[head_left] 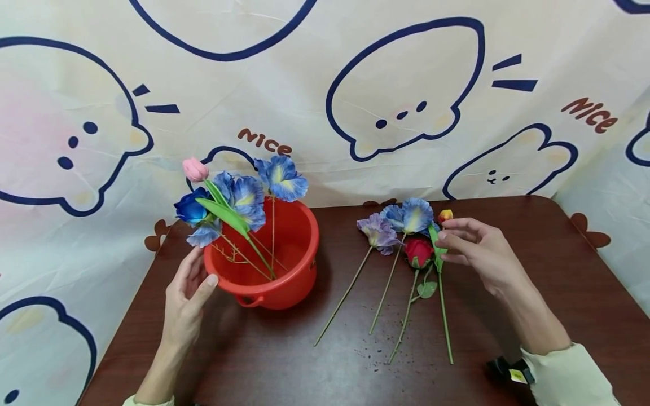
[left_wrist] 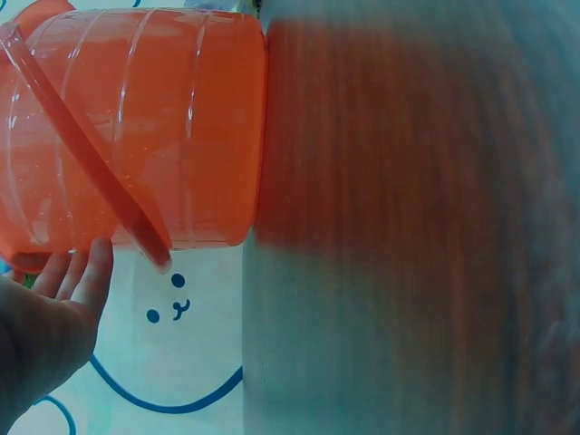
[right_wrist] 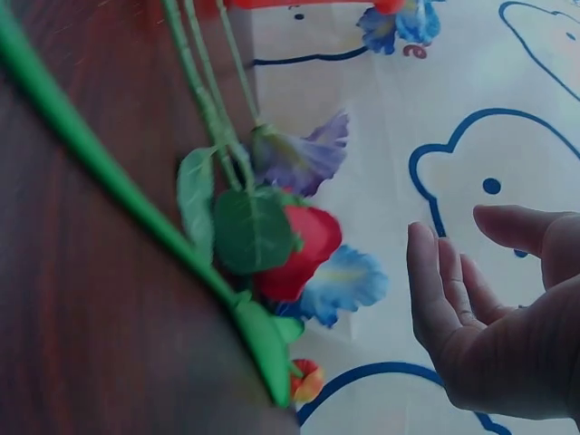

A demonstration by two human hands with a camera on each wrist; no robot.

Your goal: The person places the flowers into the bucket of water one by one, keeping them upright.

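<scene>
My left hand (head_left: 185, 301) rests against the left side of a red bucket (head_left: 299, 282), its thumb by the rim; in the left wrist view its fingers (left_wrist: 95, 281) lie straight along the wall. Leaning in the bucket are a pink tulip (head_left: 195, 169), a blue rose (head_left: 192, 208) and blue irises (head_left: 282, 179). My right hand (head_left: 479, 251) hovers with parted fingers by an orange-yellow tulip (head_left: 444, 215) whose green stem (head_left: 444, 316) lies on the table. In the right wrist view this hand (right_wrist: 498, 326) holds nothing and stays apart from the flowers.
Left of that tulip lie a red rose (head_left: 418, 252), a blue iris (head_left: 413, 214) and a purple iris (head_left: 378, 231), stems towards me. Dark crumbs are scattered on the brown table (head_left: 284, 361). A black strap (head_left: 503, 369) is near my right sleeve. A patterned cloth (head_left: 284, 96) hangs behind.
</scene>
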